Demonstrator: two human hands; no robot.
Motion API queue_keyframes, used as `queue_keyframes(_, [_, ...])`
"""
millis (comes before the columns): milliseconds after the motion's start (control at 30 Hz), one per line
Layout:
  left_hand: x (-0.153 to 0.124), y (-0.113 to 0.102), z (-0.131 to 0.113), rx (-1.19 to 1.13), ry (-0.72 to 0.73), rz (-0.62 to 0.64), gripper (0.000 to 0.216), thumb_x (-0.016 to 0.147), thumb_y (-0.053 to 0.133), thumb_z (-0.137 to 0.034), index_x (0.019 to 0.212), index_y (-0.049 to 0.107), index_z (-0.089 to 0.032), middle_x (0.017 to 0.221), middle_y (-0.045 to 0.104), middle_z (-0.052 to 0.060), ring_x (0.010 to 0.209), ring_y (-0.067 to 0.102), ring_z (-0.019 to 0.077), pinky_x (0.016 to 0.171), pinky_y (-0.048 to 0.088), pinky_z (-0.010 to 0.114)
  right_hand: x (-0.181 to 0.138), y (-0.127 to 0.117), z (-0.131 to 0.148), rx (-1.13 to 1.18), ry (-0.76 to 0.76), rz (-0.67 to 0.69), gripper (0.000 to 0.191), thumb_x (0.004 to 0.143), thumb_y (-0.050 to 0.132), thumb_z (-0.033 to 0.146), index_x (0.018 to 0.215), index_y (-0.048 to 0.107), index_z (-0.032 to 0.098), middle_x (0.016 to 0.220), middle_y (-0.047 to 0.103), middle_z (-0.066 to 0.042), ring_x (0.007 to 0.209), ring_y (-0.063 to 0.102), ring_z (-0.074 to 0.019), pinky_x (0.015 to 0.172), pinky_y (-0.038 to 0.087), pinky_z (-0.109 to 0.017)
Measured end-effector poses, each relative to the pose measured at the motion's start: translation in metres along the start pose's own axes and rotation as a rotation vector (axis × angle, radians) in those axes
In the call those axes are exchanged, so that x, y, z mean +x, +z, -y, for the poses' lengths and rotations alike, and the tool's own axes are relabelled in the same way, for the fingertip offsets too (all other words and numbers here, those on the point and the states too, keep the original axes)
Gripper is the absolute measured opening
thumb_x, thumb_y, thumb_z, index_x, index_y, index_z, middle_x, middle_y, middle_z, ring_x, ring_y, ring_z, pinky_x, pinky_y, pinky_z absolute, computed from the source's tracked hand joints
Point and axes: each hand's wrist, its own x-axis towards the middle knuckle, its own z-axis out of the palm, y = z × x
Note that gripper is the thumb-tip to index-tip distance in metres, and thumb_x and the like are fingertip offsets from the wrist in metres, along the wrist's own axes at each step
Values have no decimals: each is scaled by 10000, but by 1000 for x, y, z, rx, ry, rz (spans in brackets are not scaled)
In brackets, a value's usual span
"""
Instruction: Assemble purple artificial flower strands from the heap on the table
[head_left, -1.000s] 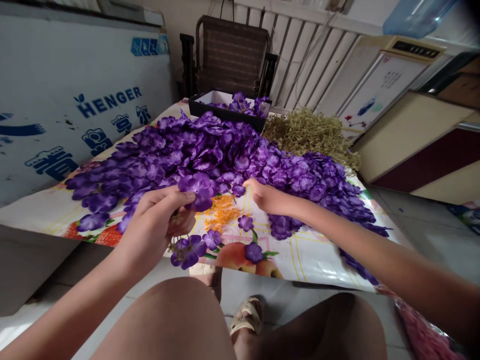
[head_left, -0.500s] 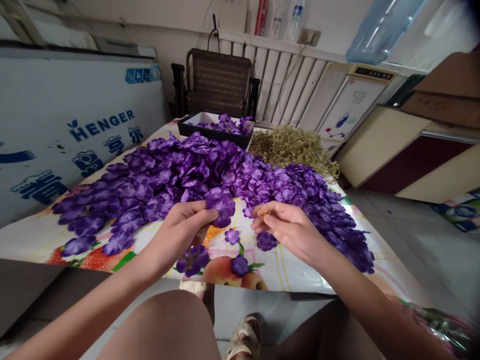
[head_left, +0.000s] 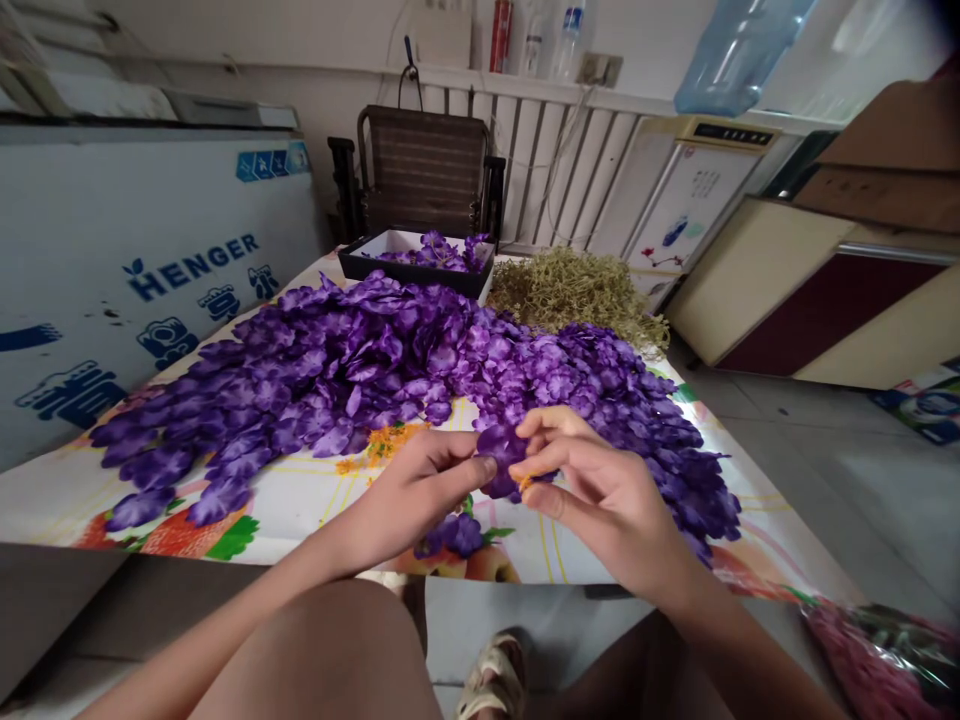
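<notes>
Between the thumb and fingers of my left hand is a purple cloth flower petal piece, held above the table's near edge. My right hand meets it from the right, pinching a small orange flower centre against the petal piece. Whether the orange part passes through the petals I cannot tell. Beneath my hands lie a few loose purple flowers, partly hidden. A little heap of orange flower centres rests just beyond my left hand. Large purple petals and smaller purple florets are piled behind.
At the back of the table stands a black-edged box with purple flowers in it. Beside it lies a bundle of greenish stems. A brown chair is behind the table; a white freezer box flanks its left.
My left hand has carried the petal piece right, and my right hand has come in to meet it with the orange centre. The view has shifted slightly.
</notes>
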Motion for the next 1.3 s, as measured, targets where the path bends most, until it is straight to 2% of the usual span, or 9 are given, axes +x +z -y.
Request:
queue_keyframes(67, [2, 2, 0, -45, -2, 46, 276, 860, 495, -284, 606, 483, -175, 531, 340, -71, 466, 268, 84, 431, 222, 226, -1, 2, -1, 9, 16, -21, 89, 758, 705, 218, 801, 725, 293, 1163, 560, -58, 1107, 532, -255, 827, 474, -387])
queue_keyframes(167, [3, 3, 0, -72, -13, 76, 260, 855, 493, -277, 619, 507, -169, 530, 353, -68, 465, 277, 84, 431, 225, 227, -1, 4, -5, 101, 81, -49, 58, 716, 728, 210, 711, 705, 263, 1184, 582, -61, 1049, 578, -256, 786, 494, -378])
queue_keyframes(300, [5, 5, -1, -66, -17, 87, 255, 845, 499, -249, 605, 516, -164, 521, 352, -67, 464, 276, 82, 427, 225, 220, 2, 5, -10, 254, 147, -58, 84, 658, 746, 172, 651, 707, 246, 916, 660, -39, 819, 626, -190, 694, 508, -313])
queue_keyframes(367, [6, 5, -1, -57, -18, 94, 258, 843, 500, -232, 596, 517, -160, 517, 346, -69, 466, 270, 78, 430, 227, 212, 3, 5, -11, 301, 146, -61, 82, 664, 732, 156, 663, 724, 238, 748, 634, -8, 694, 604, -150, 624, 501, -272])
queue_keyframes(467, [6, 5, -2, -61, -15, 110, 245, 848, 503, -214, 614, 531, -148, 537, 374, -65, 485, 278, 74, 446, 241, 202, 4, 5, -9, 287, 131, -67, 88, 676, 713, 131, 676, 741, 215, 654, 593, 14, 615, 556, -119, 576, 475, -241])
queue_keyframes(600, [6, 6, -1, -85, -8, 139, 215, 856, 497, -196, 664, 568, -131, 586, 436, -50, 530, 326, 74, 487, 276, 193, 2, 4, -7, 241, 103, -85, 101, 672, 703, 108, 673, 742, 201, 668, 598, 14, 629, 545, -107, 557, 441, -213])
queue_keyframes(900, [8, 7, 0, -60, -33, 135, 240, 846, 503, -248, 635, 531, -137, 569, 396, -54, 515, 309, 77, 469, 256, 203, -3, 4, -6, 120, 64, -88, 87, 726, 645, 107, 671, 654, 174, 704, 593, 10, 661, 547, -122, 589, 422, -241])
queue_keyframes(1133, [7, 7, 1, 18, -40, 139, 283, 854, 507, -265, 597, 477, -152, 539, 343, -64, 505, 305, 77, 469, 252, 208, -4, 2, -3, 0, 20, -10, 116, 742, 614, 87, 657, 606, 166, 733, 581, -7, 684, 544, -146, 600, 408, -270])
queue_keyframes(1300, [7, 4, 1, 144, -4, 221, 268, 886, 470, -272, 666, 531, -131, 598, 414, -44, 562, 367, 88, 521, 298, 211, -2, 0, 2, -56, 35, 47, 156, 726, 595, 42, 629, 588, 164, 732, 574, 1, 687, 524, -132, 601, 379, -258])
